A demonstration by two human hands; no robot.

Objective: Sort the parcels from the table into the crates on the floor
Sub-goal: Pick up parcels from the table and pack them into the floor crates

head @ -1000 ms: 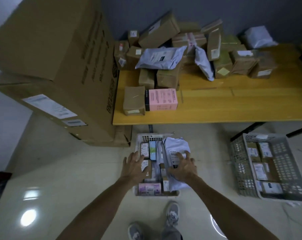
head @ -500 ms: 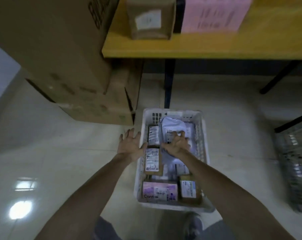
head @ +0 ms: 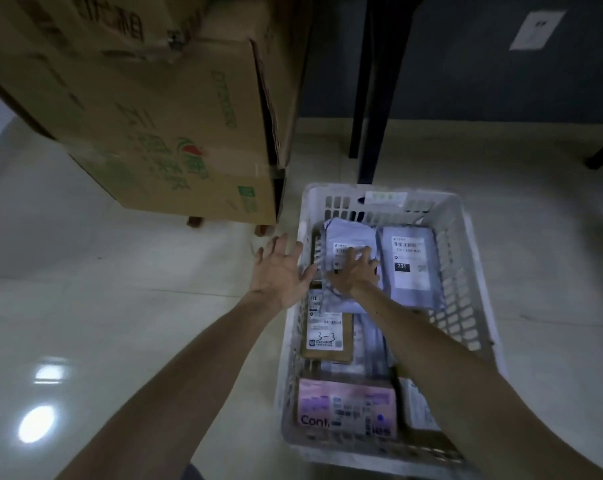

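Note:
A white plastic crate (head: 466,258) stands on the floor, filled with parcels. My right hand (head: 353,270) lies flat, fingers spread, on a grey mailer bag (head: 345,237) in the crate's far left part. A second grey mailer (head: 410,268) with a "231" label lies beside it on the right. My left hand (head: 281,270) hovers open over the crate's left rim, holding nothing. Nearer me lie a brown parcel marked "3-3" (head: 326,336) and a pink box (head: 346,408).
Large stacked cardboard boxes (head: 154,109) stand to the left, close to the crate's far corner. Dark table legs (head: 371,98) rise just behind the crate. Shiny tiled floor (head: 85,323) spreads left of the crate. The table top is out of view.
The view has dropped lower and closer to the crate. My right hand has pushed the grey mailer further down into the crate's far part. My left hand stays open at the rim.

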